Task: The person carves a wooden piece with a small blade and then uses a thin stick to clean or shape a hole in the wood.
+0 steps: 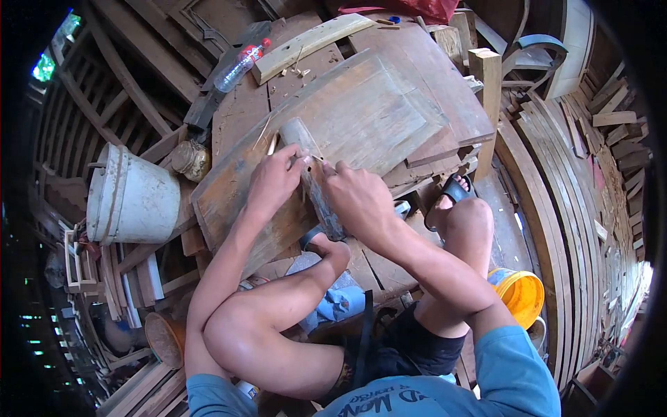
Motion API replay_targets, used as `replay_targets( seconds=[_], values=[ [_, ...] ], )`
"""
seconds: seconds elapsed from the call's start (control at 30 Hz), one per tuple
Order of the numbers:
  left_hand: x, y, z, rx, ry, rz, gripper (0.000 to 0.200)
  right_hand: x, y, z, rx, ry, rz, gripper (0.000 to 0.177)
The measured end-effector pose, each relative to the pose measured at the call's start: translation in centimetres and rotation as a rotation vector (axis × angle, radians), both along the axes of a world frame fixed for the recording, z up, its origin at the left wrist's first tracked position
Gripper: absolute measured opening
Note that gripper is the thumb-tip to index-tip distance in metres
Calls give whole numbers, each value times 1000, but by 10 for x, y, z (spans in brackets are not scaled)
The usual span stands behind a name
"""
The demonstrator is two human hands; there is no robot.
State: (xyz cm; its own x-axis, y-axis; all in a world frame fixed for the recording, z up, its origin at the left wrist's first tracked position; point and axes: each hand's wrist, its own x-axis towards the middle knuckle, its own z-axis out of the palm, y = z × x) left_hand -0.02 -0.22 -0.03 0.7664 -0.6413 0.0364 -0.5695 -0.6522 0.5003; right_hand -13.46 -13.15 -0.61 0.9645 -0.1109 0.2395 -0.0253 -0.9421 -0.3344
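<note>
A narrow grey wooden piece [318, 196] with small dark holes lies across a wide weathered board [347, 111], its near end close to my foot. My left hand [276, 175] is at the piece's left edge, thumb and fingers pinched together near a hole; whatever they pinch is too small to name. My right hand [356, 198] rests at the right side of the piece, fingers curled closed. A thin light sliver [314, 144] slants between the two hands. What the right fingers hold is hidden.
A plastic bottle [240, 68] and a pale curved plank [313, 47] lie beyond the board. A white bucket [135, 198] and a dirty jar [190, 160] stand left. An upright post [486, 104], stacked planks [556, 194] and a yellow bucket [522, 299] are right.
</note>
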Motion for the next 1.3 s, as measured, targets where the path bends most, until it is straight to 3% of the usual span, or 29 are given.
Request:
replay_targets(
  seconds=[0.07, 0.13, 0.17, 0.23, 0.37, 0.57, 0.63, 0.97, 1.3],
  values=[
    [6, 3, -9, -55, -39, -33, 22, -1, -2, -3, -33, -25, 2, 23],
    [0, 1, 3, 1, -18, -4, 22, 1, -4, -5, 11, 45, 21, 39],
    [-2, -1, 7, 45, 9, 20, 22, 4, -2, -4, 7, 42, 27, 39],
    [0, -1, 3, 11, 5, 7, 22, 4, -1, -1, 0, 14, 9, 21],
    [-3, -1, 7, 5, 15, 8, 22, 2, -1, 1, 31, 31, 8, 19],
    [0, 2, 0, -41, -8, -21, 22, 2, -3, -7, 63, 22, 5, 23],
    [3, 1, -3, -32, -23, -26, 22, 3, -5, -8, 9, 27, 33, 36],
    [-3, -1, 7, 23, -35, -4, 22, 3, -3, -14, 53, -19, 26, 35],
    [0, 0, 0, -24, 21, -7, 24, 4, -10, -16, 119, 51, 20, 45]
  ],
)
